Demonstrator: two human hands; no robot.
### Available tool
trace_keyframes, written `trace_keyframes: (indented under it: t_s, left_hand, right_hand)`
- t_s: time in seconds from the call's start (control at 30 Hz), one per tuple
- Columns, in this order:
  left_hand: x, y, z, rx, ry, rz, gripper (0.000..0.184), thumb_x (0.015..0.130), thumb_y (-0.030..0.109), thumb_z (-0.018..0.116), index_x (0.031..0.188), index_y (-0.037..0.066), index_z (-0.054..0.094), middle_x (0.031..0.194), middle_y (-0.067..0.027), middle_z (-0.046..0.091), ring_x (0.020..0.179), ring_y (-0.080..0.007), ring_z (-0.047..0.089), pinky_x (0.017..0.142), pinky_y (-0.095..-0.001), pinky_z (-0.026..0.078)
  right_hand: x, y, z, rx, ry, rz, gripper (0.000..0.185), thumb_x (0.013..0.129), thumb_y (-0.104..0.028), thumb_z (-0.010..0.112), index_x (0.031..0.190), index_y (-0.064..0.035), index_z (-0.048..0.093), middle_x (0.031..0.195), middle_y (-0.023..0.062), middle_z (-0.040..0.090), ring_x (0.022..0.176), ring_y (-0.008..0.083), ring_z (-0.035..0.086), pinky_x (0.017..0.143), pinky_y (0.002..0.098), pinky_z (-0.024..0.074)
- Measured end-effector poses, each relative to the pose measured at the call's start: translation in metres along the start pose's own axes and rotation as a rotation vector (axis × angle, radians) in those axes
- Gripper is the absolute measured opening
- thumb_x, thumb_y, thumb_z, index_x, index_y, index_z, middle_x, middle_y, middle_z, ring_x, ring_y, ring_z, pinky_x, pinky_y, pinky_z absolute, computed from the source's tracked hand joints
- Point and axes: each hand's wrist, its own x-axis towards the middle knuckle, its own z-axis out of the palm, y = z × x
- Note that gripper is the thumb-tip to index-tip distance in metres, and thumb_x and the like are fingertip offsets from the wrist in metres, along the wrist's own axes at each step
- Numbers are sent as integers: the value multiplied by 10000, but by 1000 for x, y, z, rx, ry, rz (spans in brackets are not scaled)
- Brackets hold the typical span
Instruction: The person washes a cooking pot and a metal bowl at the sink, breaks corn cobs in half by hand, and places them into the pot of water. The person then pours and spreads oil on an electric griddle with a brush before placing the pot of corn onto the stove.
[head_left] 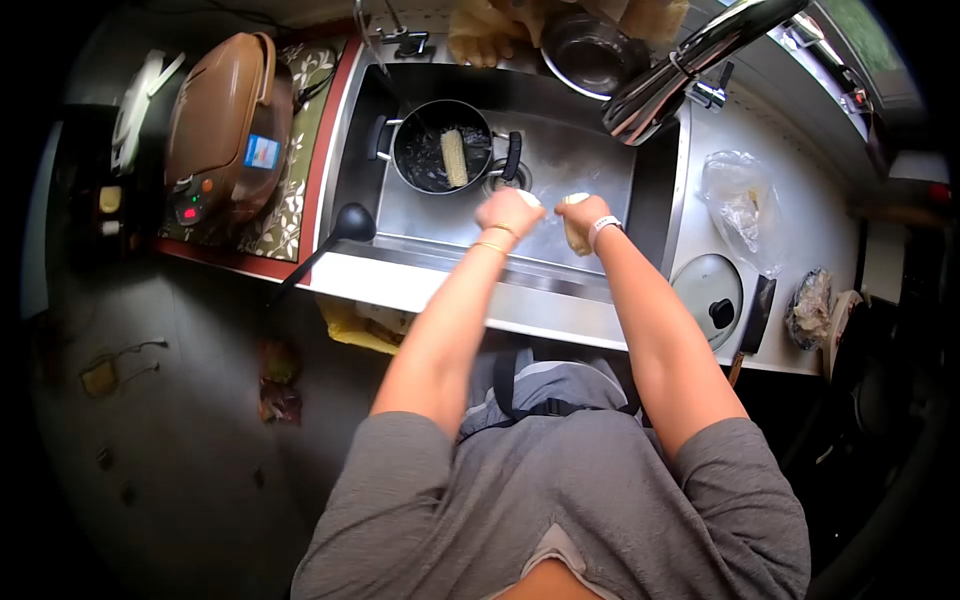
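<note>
A pale piece (pixel 577 240) hangs over the sink (pixel 590 150) in the right hand (pixel 588 214), its grip curled around it; the left hand (pixel 506 213) has its grip closed on a whitish piece (pixel 528 202). Both arms (pixel 450 320) stretch forward, near a pot (pixel 425 190) holding 1 corn cob (pixel 454 158).

Your left hand (pixel 508 212) blurred, its pale piece (pixel 531 202) mostly hidden; tap (pixel 690 65) cut off; appliance label (pixel 262 152) unreadable.

Metal sink (pixel 590 150) and white counter (pixel 722 145), taking the sink as the clock.
A pot (pixel 412 184) sits in it toward ten; a patterned mat (pixel 290 222) lies at nine, a plastic bag (pixel 742 205) at three, a lid (pixel 702 290) and knife (pixel 758 313) at four.
</note>
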Motion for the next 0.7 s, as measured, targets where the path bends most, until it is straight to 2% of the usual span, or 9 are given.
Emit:
trace_keyframes:
  t_s: [0.1,0.17,0.23,0.27,0.3,0.33,0.4,0.5,0.7]
  left_hand:
    - [26,-53,-29,-831,-147,-34,474,637,246,816,968,-43,637,955,-136,675,864,-230,663,701,-344,529]
    - [52,-84,-28,-956,153,-202,217,733,96,743,902,-2,649,818,-69,654,681,-181,630,588,-330,500]
    - [74,-97,-42,-926,115,-160,336,710,105,757,973,-42,607,882,-115,655,718,-206,642,617,-346,515]
    - [101,-110,-44,-805,212,-239,503,686,109,767,1068,-84,504,972,-165,631,833,-248,639,703,-357,515]
    - [106,-117,-41,-692,307,-321,671,663,113,778,1164,-125,400,1062,-216,607,949,-289,635,789,-369,514]
    - [91,-93,-60,-644,331,-331,687,683,90,745,1210,-115,354,1109,-264,579,998,-345,617,855,-379,498]
    - [106,-102,-49,-430,415,-196,636,708,54,695,1242,-90,380,1154,-275,553,1055,-367,584,926,-385,462]
    - [88,-96,-47,-298,564,6,600,741,32,658,1274,-54,394,1250,-256,496,1188,-367,483,1021,-391,377]
    - [-67,-55,-60,-643,552,253,392,832,26,592,1201,-33,474,1222,-186,500,1166,-323,475,1024,-388,353]
  right_hand:
    - [19,-5,-2,476,-136,59,494,689,-261,727,1030,70,592,939,192,638,771,271,657,678,392,549]
    - [37,-11,11,620,-255,34,452,708,-205,685,1058,54,562,880,165,621,742,267,644,625,408,539]
    - [54,-30,39,508,-289,-119,472,705,-197,690,1055,87,549,924,206,641,787,268,657,678,385,548]
    - [37,-73,61,352,-136,-241,451,750,-234,691,1069,54,552,959,163,631,817,250,653,662,391,547]
    - [50,-70,69,455,-220,-264,434,731,-265,733,1001,52,612,947,171,662,826,252,668,689,392,543]
    - [73,-83,98,335,-66,-316,435,697,-271,757,953,60,639,919,194,678,836,282,676,746,383,538]
    - [75,-121,121,244,83,-427,531,638,-269,778,987,96,614,978,269,649,909,361,655,815,378,520]
    - [64,-154,131,4,306,-370,439,728,-158,660,1076,70,520,1099,291,581,1055,393,578,925,433,463]
    - [28,-102,102,33,285,-628,349,775,-177,579,1070,9,582,1049,213,598,1008,385,567,910,451,447]
